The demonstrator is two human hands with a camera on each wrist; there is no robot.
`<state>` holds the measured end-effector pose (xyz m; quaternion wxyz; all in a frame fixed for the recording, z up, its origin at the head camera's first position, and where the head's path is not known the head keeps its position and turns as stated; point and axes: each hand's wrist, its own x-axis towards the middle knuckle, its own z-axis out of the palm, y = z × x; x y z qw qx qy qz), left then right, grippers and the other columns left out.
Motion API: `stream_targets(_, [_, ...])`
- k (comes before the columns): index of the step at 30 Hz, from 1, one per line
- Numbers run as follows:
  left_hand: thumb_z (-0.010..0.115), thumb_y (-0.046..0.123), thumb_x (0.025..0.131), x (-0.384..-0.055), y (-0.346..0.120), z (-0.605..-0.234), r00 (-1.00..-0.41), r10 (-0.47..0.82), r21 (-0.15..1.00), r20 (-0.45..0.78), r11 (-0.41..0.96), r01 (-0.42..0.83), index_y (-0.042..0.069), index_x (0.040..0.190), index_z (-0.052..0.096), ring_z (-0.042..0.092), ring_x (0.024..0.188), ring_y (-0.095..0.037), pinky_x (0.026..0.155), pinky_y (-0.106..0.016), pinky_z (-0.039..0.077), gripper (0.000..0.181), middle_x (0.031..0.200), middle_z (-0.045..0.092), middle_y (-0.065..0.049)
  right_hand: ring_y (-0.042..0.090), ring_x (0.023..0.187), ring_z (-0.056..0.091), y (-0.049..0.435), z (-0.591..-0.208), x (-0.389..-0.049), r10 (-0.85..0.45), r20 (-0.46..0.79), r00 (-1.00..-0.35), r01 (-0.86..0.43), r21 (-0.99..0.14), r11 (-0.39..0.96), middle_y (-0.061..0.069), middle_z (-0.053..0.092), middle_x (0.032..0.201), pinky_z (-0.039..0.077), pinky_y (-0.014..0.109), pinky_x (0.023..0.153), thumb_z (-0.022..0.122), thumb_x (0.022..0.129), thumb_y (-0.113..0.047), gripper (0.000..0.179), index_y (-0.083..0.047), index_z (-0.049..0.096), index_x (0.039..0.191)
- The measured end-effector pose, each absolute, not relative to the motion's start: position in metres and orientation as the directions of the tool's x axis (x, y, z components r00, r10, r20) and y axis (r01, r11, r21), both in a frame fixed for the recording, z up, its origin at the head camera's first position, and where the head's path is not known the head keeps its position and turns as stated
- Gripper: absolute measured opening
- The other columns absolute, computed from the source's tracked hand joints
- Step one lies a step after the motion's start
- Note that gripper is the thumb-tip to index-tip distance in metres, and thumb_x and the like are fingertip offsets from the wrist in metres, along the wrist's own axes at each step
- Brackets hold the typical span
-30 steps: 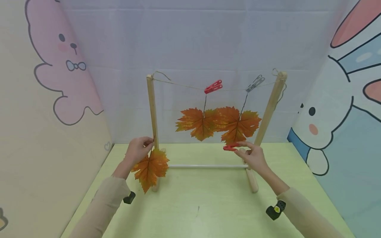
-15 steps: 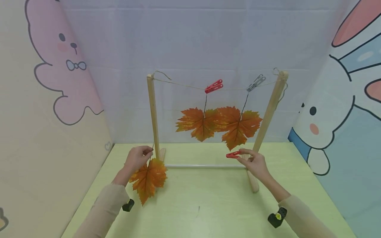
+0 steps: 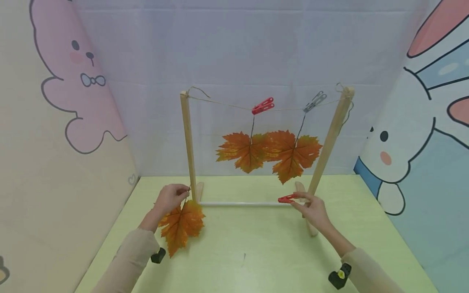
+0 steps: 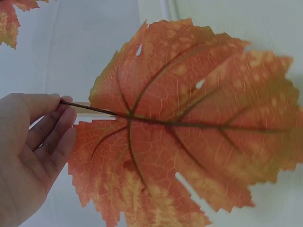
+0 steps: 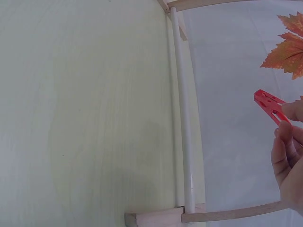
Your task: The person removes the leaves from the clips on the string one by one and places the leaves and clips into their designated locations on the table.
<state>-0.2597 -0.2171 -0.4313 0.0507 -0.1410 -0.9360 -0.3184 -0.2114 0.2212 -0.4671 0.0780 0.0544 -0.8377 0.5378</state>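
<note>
My left hand [image 3: 171, 199] pinches the dark stem of an orange maple leaf [image 3: 182, 226] between thumb and fingers. The leaf hangs below that hand, beside the frame's left post; in the left wrist view the leaf [image 4: 189, 118] fills most of the picture. A red clothespin [image 3: 286, 198] is held at its handle end by my right hand [image 3: 313, 209], its tip pointing left. On the string [image 3: 223, 104], a second red clothespin [image 3: 262, 106] and a grey clothespin [image 3: 315, 102] each hold the stem of a hanging leaf, the left leaf [image 3: 242, 152] and right leaf [image 3: 293, 158].
The string runs between the left wooden post [image 3: 188, 142] and the right wooden post [image 3: 331, 140]. A white rod [image 3: 242, 204] joins them low down on the pale green table [image 3: 234, 244]. White cloth stands behind; cartoon panels flank both sides.
Both hands have lowered. The leaf in the left hand has sunk nearer the table, and the red clothespin in the right hand has dropped from just under the right hanging leaf to rod level.
</note>
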Motion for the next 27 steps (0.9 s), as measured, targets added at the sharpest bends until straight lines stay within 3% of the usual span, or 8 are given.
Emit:
stream_targets(2, [0.059,0.007,0.086,-0.260,-0.217,-0.435,-0.956,0.234,0.585,0.179,0.755,0.295,-0.003,0.100,0.067,0.064,0.080,-0.026,0.070,-0.039,0.051,0.019,0.088,0.068,-0.012,0.003,0.037,0.041,0.224,-0.475,-0.212,-0.009,0.181,-0.983,-0.168,-0.893,0.418,0.026,0.063,0.090,0.032,0.021,0.037,0.069,0.080,-0.010,0.035,0.005,0.061,0.110])
stream_targets(4, [0.060,0.006,0.085,-0.260,-0.216,-0.438,-0.958,0.228,0.586,0.176,0.757,0.288,-0.004,0.100,0.067,0.064,0.080,-0.026,0.070,-0.039,0.051,0.019,0.089,0.068,-0.012,0.004,0.038,0.041,0.225,-0.480,-0.212,-0.014,0.181,-0.983,-0.171,-0.896,0.411,0.024,0.062,0.102,0.033,0.022,0.037,0.069,0.080,-0.010,0.035,0.005,0.061,0.110])
stream_targets(9, [0.061,0.005,0.084,-0.260,-0.214,-0.446,-0.956,0.233,0.581,0.177,0.759,0.293,-0.003,0.098,0.068,0.064,0.079,-0.025,0.068,-0.038,0.051,0.018,0.088,0.069,-0.012,0.005,0.038,0.039,0.227,-0.486,-0.208,-0.020,0.189,-0.982,-0.180,-0.891,0.418,0.023,0.063,0.099,0.032,0.022,0.037,0.069,0.079,-0.011,0.034,0.004,0.062,0.108])
stream_targets(16, [0.061,0.005,0.084,-0.259,-0.214,-0.455,-0.954,0.248,0.555,0.167,0.776,0.299,-0.002,0.097,0.069,0.064,0.078,-0.024,0.067,-0.037,0.051,0.017,0.089,0.068,-0.012,0.002,0.034,0.035,0.231,-0.495,-0.204,-0.009,0.172,-0.985,-0.159,-0.888,0.432,0.017,0.060,0.065,0.029,0.020,0.036,0.071,0.078,-0.010,0.035,0.004,0.062,0.108])
stream_targets(23, [0.062,0.004,0.083,-0.253,-0.214,-0.460,-0.955,0.256,0.561,0.148,0.774,0.294,-0.002,0.094,0.070,0.064,0.075,-0.022,0.066,-0.037,0.051,0.015,0.086,0.069,-0.011,-0.001,0.035,0.035,0.231,-0.501,-0.200,0.003,0.170,-0.985,-0.152,-0.886,0.438,0.024,0.062,0.098,0.030,0.021,0.036,0.069,0.079,-0.010,0.035,0.006,0.061,0.109])
stream_targets(27, [0.062,0.003,0.083,-0.253,-0.215,-0.464,-0.952,0.264,0.554,0.154,0.775,0.305,0.000,0.092,0.070,0.063,0.073,-0.019,0.064,-0.035,0.051,0.013,0.085,0.069,-0.010,0.000,0.035,0.035,0.231,-0.509,-0.199,0.002,0.156,-0.988,-0.140,-0.888,0.439,0.023,0.062,0.098,0.030,0.020,0.035,0.070,0.078,-0.010,0.034,0.005,0.061,0.108])
